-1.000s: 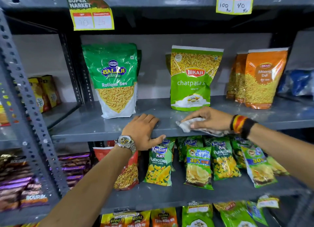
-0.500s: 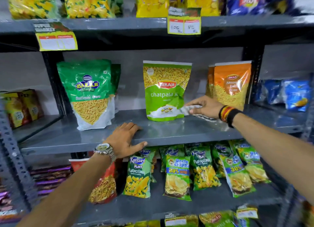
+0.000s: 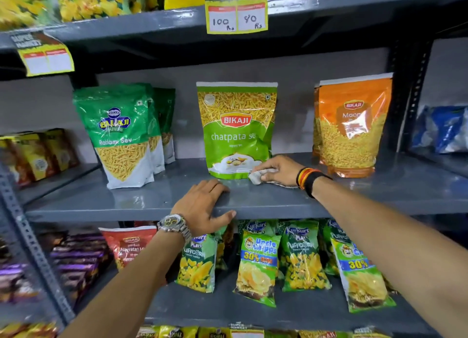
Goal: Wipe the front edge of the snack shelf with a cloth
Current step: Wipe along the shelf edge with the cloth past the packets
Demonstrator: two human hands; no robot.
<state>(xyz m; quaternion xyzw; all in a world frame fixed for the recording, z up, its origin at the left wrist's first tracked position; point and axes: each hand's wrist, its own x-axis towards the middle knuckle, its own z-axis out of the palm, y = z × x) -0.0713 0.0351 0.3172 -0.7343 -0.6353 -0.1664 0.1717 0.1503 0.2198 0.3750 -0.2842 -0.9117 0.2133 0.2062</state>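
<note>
Snack shelf: grey metal board, middle tier of a grey rack, its front edge running left to right across the view.

Left hand: lying palm-down over the front edge near its middle, fingers straight and flat on the board, thumb hooking down over the lip; gripping nothing. A metal wristwatch is sitting on the wrist.

Right hand: resting further back on the board, right of centre, fingers curling down over a cloth and pressing it to the surface. Red, yellow and black bands are circling the wrist.

Cloth: pale and crumpled, lying on the board well behind the front edge, its left end touching or just beside the lower right corner of the light green Bikaji pouch; which of the two cannot be told. Most of it is hiding under the hand.

Stock standing on the same board: a dark green Balaji pouch toward the left end, with more of its kind lining up behind; the light green Bikaji pouch at centre, upright; an orange Bikaji pouch toward the right end.

Shelf above: a yellow price tag reading 100 and 80 is hanging from its front edge.

Shelf below: green puffcorn and chips packets are leaning in a row under the hands, with a red pouch at their left.
</note>
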